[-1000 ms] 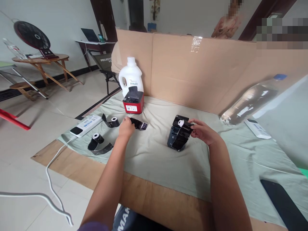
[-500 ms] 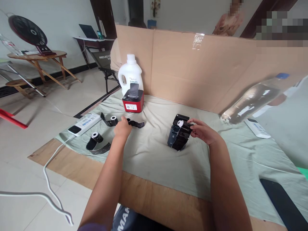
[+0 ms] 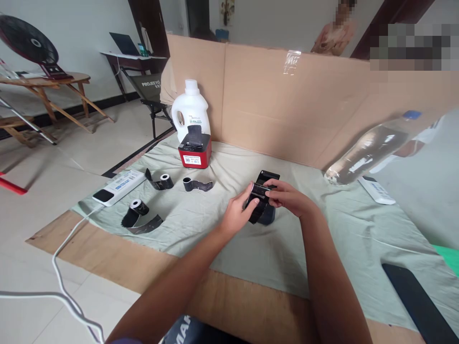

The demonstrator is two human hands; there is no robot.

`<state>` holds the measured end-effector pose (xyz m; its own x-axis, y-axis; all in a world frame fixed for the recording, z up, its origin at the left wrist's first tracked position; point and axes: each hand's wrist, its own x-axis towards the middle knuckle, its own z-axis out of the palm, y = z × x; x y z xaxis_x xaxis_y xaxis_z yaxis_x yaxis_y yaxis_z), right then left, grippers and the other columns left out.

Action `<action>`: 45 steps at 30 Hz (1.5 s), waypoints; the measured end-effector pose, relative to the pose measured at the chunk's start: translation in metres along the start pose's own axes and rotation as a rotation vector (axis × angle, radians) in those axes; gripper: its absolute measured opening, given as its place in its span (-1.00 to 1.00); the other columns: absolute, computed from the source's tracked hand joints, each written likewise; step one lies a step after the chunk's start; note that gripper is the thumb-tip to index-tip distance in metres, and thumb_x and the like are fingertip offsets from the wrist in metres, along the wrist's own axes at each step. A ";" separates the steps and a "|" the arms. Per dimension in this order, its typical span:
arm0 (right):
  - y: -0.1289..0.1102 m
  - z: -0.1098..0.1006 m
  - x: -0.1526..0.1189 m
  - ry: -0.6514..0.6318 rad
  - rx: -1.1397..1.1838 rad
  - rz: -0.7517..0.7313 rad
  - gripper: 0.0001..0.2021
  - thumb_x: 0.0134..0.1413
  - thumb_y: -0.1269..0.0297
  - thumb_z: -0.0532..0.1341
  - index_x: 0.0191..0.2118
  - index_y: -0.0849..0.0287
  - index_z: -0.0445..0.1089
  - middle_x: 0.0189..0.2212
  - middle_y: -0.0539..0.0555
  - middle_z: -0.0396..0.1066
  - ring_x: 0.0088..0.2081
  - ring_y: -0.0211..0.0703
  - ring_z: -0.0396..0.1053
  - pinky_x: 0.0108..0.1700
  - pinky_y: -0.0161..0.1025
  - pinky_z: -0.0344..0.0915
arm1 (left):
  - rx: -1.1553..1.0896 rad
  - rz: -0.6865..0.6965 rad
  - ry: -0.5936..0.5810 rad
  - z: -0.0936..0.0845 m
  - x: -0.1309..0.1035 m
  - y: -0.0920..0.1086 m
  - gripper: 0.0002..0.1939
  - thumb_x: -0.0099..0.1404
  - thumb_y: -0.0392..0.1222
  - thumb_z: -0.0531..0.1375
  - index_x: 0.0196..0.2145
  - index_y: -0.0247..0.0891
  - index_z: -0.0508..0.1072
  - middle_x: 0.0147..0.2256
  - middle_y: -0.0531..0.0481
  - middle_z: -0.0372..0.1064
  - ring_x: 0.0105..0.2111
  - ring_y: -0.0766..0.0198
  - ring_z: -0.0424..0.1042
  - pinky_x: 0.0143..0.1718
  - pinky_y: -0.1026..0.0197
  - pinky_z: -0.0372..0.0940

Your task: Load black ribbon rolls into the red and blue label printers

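Both hands meet over a small dark printer [image 3: 268,218] that stands on the cloth with its black lid [image 3: 269,177] raised. Between them is a black-coated paper roll [image 3: 258,192], a loose strip hanging down from it in front of the printer. My left hand [image 3: 237,210] grips the roll's left end with thumb and fingers. At the other end, the fingertips of my right hand [image 3: 289,197] pinch it. To the left lie more paper rolls with unrolled black strips: one roll [image 3: 139,207] near the front, another [image 3: 165,181] behind it, and a third [image 3: 187,184] nearer the middle.
A red-and-black printer [image 3: 195,155] stands before a white jug [image 3: 191,110]. Cardboard [image 3: 265,100] walls the back, with a plastic bottle [image 3: 373,148] leaning at right. A power strip [image 3: 120,186] lies left, a phone [image 3: 418,301] front right. Someone [image 3: 332,36] is beyond the cardboard.
My left hand has left the paper roll at the middle left and come right to grip the roll held by my right hand. That roll has turned to lie more sideways.
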<state>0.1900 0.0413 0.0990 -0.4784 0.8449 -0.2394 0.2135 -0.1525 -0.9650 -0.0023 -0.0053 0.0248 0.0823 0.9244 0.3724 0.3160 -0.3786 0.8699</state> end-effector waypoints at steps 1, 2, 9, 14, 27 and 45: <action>-0.001 0.004 0.001 -0.007 -0.030 0.012 -0.67 0.00 0.09 0.34 -0.18 0.12 0.31 -0.64 -0.16 0.16 -0.56 -0.33 0.10 -0.47 -0.31 -0.07 | 0.016 -0.036 0.015 0.003 -0.002 0.000 -0.43 0.38 -0.01 0.13 0.31 -0.12 0.25 0.17 -0.04 0.41 0.12 0.14 0.43 0.13 0.14 0.35; -0.002 0.008 0.002 -0.005 -0.057 0.029 -0.67 0.00 0.07 0.34 -0.19 0.13 0.31 -0.64 -0.15 0.17 -0.56 -0.33 0.11 -0.47 -0.31 -0.06 | 0.051 -0.076 0.040 0.005 -0.004 0.001 -0.39 0.34 0.00 0.19 0.30 -0.10 0.25 0.16 -0.03 0.42 0.12 0.12 0.43 0.15 0.13 0.34; -0.004 0.036 0.007 0.046 -0.115 0.086 -0.75 0.02 0.13 0.29 -0.23 0.12 0.29 -0.61 -0.12 0.22 -0.54 -0.31 0.15 -0.48 -0.33 0.01 | 0.327 -0.210 0.230 0.004 -0.004 0.014 -0.33 0.13 -0.02 0.35 0.16 -0.13 0.30 0.04 -0.09 0.50 0.04 -0.01 0.48 0.08 0.02 0.35; -0.005 0.048 0.009 0.123 -0.327 0.068 -0.83 0.03 0.16 0.25 -0.31 0.12 0.31 -0.56 -0.08 0.29 -0.47 -0.25 0.24 -0.40 -0.29 0.12 | 0.399 -0.184 0.259 0.003 -0.002 0.008 -0.50 0.10 -0.11 0.33 -0.01 -0.19 0.37 -0.18 -0.07 0.56 -0.13 0.02 0.54 0.05 0.03 0.32; 0.001 0.003 0.007 0.369 -0.820 -0.066 -0.84 0.05 0.37 0.20 -0.23 0.13 0.48 -0.26 0.07 0.53 -0.32 -0.12 0.35 -0.22 -0.18 0.22 | 0.362 -0.079 0.019 0.012 -0.012 0.006 -0.25 0.16 0.04 0.32 0.22 -0.20 0.18 -0.09 -0.11 0.51 -0.04 0.02 0.49 0.08 0.00 0.26; 0.037 0.010 0.036 0.536 -1.032 0.125 -0.57 0.05 0.45 0.22 0.08 0.24 0.43 0.06 0.32 0.26 -0.13 -0.02 0.42 0.01 -0.14 0.29 | -0.187 -0.259 -0.198 0.029 -0.023 -0.004 -0.70 0.28 -0.14 0.18 -0.03 -0.18 0.39 -0.54 0.16 0.43 -0.52 0.33 0.43 -0.39 0.30 0.27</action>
<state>0.1723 0.0608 0.0541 -0.0368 0.9992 -0.0128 0.9422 0.0304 -0.3335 0.0220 -0.0239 0.0034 0.2088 0.9748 0.0783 0.1741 -0.1158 0.9779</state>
